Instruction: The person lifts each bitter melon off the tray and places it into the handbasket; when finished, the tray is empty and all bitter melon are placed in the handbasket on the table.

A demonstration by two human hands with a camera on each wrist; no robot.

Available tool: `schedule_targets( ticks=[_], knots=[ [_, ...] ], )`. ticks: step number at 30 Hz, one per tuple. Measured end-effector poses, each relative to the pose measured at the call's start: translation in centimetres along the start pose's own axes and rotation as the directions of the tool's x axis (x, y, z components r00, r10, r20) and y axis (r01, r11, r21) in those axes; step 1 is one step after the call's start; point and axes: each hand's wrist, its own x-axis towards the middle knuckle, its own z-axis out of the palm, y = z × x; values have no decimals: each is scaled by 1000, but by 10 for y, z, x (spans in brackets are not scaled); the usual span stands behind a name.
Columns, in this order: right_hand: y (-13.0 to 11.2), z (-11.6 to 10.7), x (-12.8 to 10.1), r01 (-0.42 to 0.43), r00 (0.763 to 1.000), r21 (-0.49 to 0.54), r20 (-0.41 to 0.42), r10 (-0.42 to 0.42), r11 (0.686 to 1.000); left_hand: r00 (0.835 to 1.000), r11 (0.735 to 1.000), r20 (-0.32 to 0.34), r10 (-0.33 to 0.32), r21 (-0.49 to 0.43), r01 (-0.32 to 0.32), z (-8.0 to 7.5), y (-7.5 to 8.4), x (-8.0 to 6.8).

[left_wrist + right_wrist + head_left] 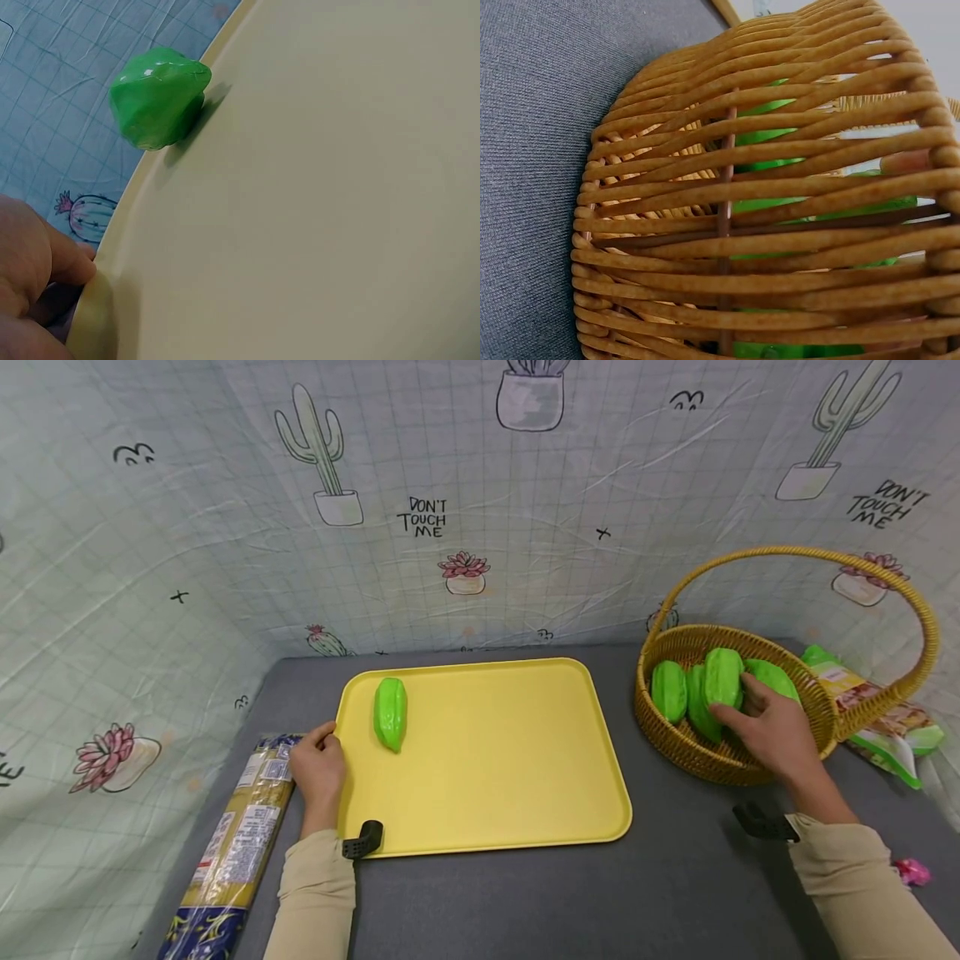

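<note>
A yellow tray (495, 760) lies flat on the table, with one glossy green star fruit (390, 714) near its upper left corner. My left hand (318, 766) grips the tray's left rim; in the left wrist view its fingers (71, 264) pinch that edge. Over at the right, my right hand (776, 727) is inside a wicker basket (697, 762) and holds a green star fruit (723, 678) between thumb and fingers. Several more star fruits, such as one at the basket's left side (669, 692), lie around it. The basket's weave (780, 255) mostly hides that hand in the right wrist view.
The basket's tall handle (795, 552) arches above the right hand. A long clear packet of pasta (243, 839) lies left of the tray. Behind the basket at right is a green and white food bag (873, 714). A small pink wrapped item (912, 872) sits near the right sleeve.
</note>
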Motion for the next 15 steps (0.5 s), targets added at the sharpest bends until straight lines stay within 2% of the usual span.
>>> schedule_targets(
  ticks=[15],
  knots=[
    [0,-1,-1,10,1000,-26,-8,-11,1000,1000,1000,5,6,-11,-6,0,0,0]
  ],
)
